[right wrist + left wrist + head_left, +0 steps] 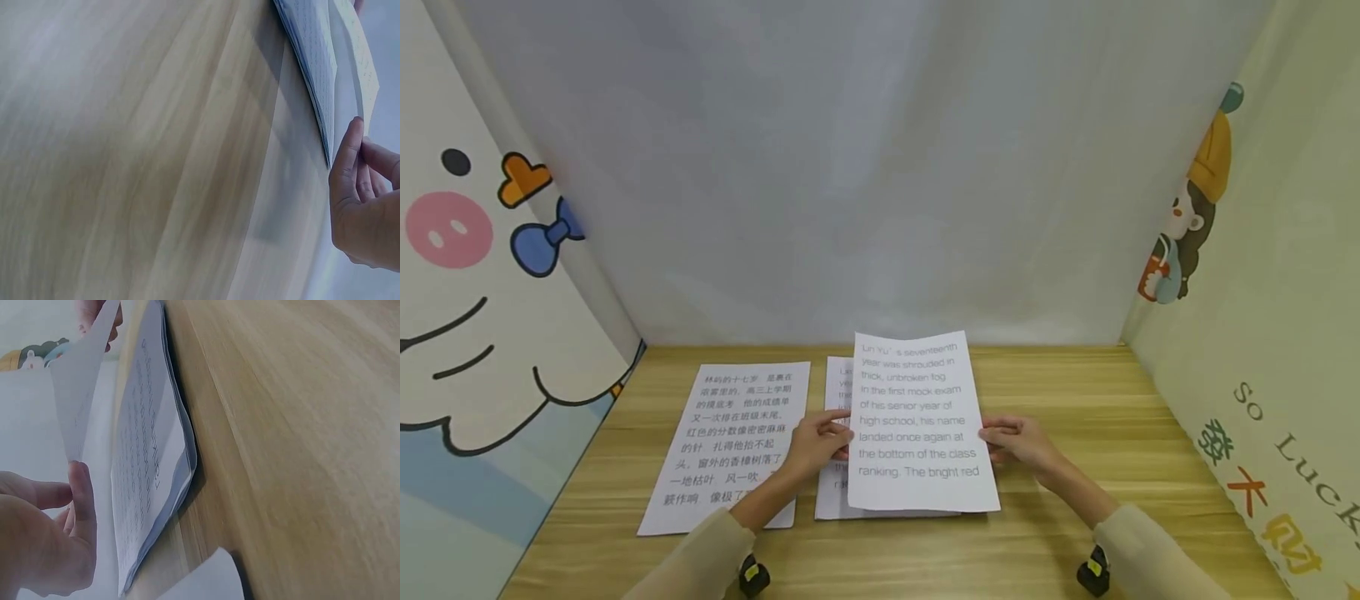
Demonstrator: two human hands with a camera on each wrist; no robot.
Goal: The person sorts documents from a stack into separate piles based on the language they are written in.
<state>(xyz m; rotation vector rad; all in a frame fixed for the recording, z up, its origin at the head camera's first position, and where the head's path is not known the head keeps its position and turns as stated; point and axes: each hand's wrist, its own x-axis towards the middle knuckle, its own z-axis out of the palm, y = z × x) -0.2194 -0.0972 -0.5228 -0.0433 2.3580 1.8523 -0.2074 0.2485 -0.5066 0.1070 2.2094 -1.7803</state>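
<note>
A sheet of paper (917,417) printed with large English text is held up by both hands, raised over a stack of similar printed sheets (147,444). My left hand (816,442) pinches its left edge between thumb and fingers. At the opposite edge, my right hand (1022,442) pinches it the same way. In the right wrist view the lifted sheet (362,56) bows slightly between the hands, apart from the stack below. Much of the stack (837,500) is hidden behind the held sheet in the head view.
Left of the stack lies a sheet with Chinese text (730,433), partly covered by my left forearm. The wooden table (1060,375) meets a pale curtain (880,167) at the back. Printed cartoon panels (467,333) stand at both sides.
</note>
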